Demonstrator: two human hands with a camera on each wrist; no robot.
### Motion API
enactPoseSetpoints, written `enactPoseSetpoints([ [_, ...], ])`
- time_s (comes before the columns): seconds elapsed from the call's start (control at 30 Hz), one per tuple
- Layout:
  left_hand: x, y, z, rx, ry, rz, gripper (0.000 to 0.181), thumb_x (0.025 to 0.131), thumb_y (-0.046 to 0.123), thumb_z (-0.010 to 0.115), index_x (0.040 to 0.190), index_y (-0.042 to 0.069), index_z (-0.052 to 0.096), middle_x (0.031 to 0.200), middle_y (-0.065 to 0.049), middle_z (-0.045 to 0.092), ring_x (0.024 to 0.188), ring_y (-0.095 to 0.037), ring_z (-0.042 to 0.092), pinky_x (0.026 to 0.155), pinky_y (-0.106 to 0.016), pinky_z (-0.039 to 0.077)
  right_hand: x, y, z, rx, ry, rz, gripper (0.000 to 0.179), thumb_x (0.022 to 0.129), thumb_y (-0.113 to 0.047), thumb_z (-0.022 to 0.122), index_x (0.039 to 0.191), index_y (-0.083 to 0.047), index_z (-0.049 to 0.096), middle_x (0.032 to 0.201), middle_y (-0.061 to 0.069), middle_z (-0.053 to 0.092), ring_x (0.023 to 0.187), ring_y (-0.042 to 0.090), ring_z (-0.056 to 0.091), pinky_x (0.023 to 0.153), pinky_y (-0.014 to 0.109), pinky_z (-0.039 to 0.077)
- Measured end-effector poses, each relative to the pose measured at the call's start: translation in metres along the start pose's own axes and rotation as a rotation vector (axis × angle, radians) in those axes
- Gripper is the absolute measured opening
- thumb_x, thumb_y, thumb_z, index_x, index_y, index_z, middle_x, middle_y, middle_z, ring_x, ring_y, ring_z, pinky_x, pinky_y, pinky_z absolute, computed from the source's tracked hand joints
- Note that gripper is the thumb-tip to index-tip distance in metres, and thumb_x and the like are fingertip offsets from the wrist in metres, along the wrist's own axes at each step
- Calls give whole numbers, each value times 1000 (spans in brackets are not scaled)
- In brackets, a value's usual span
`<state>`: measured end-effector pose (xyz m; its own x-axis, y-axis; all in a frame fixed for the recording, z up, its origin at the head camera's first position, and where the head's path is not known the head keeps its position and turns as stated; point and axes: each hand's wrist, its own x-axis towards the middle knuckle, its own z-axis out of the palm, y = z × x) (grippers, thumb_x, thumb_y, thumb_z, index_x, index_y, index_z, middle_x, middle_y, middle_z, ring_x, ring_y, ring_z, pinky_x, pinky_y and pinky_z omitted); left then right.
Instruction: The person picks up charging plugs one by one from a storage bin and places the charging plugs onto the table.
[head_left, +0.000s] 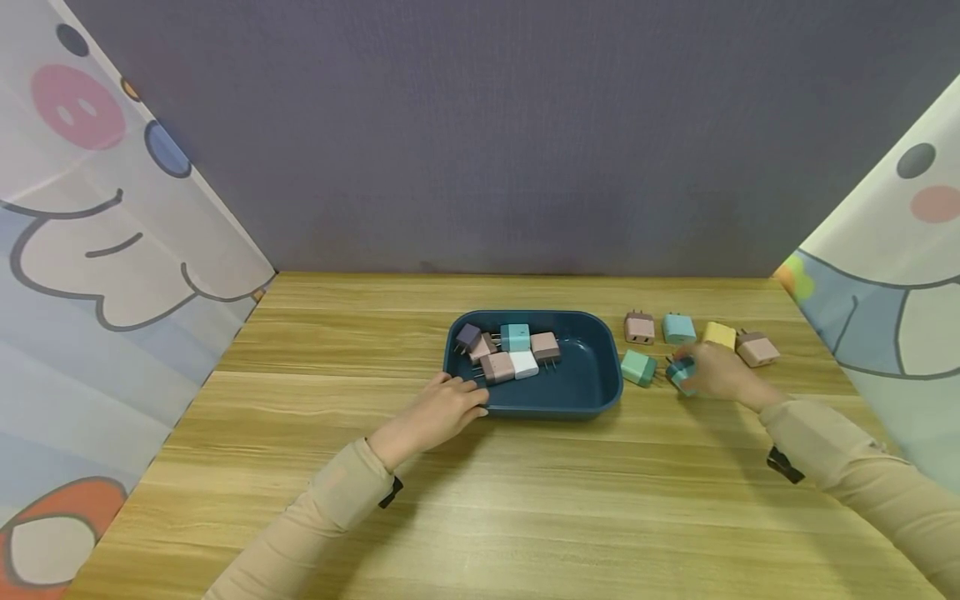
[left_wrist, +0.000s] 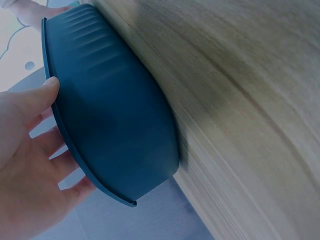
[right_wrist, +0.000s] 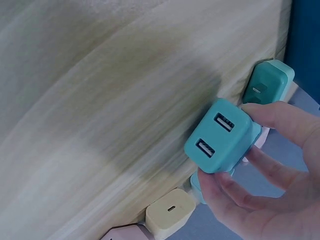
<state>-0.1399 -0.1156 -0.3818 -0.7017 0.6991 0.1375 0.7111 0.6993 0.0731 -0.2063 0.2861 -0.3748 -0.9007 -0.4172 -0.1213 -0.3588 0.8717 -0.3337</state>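
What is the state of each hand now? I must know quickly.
Left hand: holding the blue tray's rim.
Right hand: holding a teal two-port charger.

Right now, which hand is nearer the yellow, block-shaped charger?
Right. The right hand, pinching a blocky teal charger, is in front of the yellow charger; the left hand is well to its left, gripping the dark blue rectangular tray.

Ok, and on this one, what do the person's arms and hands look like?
Both arms wear long beige sleeves: the left sleeve and right sleeve each end in a wide cuff. A small black piece shows under the left cuff and another below the right sleeve. The left hand and right hand are bare, without gloves.
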Motion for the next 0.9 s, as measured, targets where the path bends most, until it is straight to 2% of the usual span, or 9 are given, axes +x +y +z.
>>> enactPoseSetpoints([
  [0.13,0,0,-1,-2,1,1,9,89,26,54,86,18,54,79,4,56,70,-12,51,66,-28,31,0,0,2,9,-3,13,38,66,-3,66,98,13,56,95,31,57,65,21,49,58,36,42],
  [0.37,0,0,0,1,4,6,9,89,26,54,86,18,55,79,4,56,69,-12,51,66,-28,31,-1,2,4,40,-25,23,39,67,-4,66,100,14,55,98,32,56,76,30,56,63,43,46],
  [0.9,1,0,0,0,17,9,8,88,25,54,86,17,55,78,5,56,69,-12,52,68,-28,32,0,4,6,17,-44,49,40,68,-6,68,101,12,55,99,33,55,70,26,52,59,40,44],
])
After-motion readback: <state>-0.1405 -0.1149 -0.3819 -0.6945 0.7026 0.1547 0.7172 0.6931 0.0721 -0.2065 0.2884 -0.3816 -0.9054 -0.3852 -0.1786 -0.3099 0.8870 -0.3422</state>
